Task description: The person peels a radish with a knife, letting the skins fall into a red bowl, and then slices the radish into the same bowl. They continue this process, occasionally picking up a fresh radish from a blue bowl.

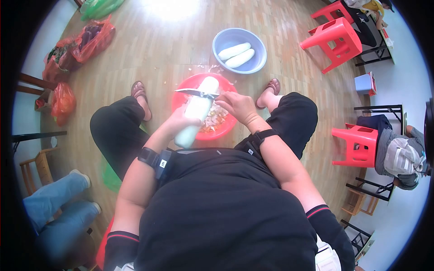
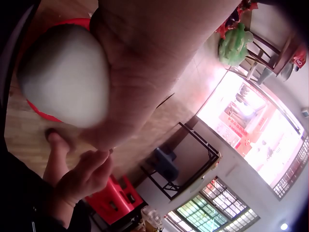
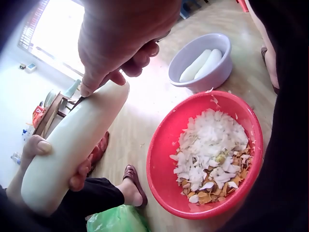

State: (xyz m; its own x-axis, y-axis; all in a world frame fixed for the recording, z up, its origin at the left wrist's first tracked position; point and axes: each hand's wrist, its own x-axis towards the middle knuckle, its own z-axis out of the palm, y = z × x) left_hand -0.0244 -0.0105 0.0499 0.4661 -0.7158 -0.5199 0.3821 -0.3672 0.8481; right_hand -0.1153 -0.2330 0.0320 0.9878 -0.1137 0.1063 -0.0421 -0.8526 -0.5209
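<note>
A long, pale, smooth vegetable (image 1: 197,110) is gripped by the left hand (image 1: 181,121), whose thumb and fingers wrap its lower half in the right wrist view (image 3: 72,150). The right hand (image 1: 238,106) pinches a metal blade tool (image 1: 195,93) that lies across the vegetable's upper part; in the right wrist view the right hand (image 3: 128,43) partly hides it. Below them stands a red basin (image 3: 205,212) holding white shreds (image 3: 212,140) and orange-brown peelings (image 3: 207,195). The left wrist view shows the vegetable's rounded end (image 2: 67,77) close up.
A grey-blue basin (image 1: 258,43) with two pale vegetables (image 1: 239,58) stands beyond the red one. Sandalled feet flank the basins. Red stools (image 1: 334,43) are at the right, filled red bags (image 1: 92,40) at the upper left, and another person's legs (image 1: 61,198) at the lower left.
</note>
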